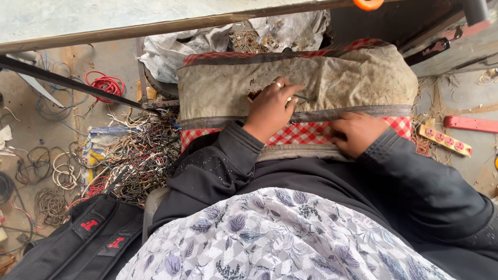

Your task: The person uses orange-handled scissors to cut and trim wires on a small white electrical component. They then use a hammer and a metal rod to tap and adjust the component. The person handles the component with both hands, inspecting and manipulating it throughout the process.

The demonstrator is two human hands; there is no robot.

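Dirty padded cloth [342,78] under left hand [271,106], right hand [358,132] at checked edge [295,134]

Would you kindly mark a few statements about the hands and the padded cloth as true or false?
1. The left hand holds a thin tool against the dirty cloth pad. True.
2. The right hand is raised off the pad. False: it rests on the red checked edge.
3. The left hand wears a ring. True.
4. A coil of red wire lies right of the pad. False: it lies to its left.
5. The black backpack sits on the pad. False: it lies at lower left.
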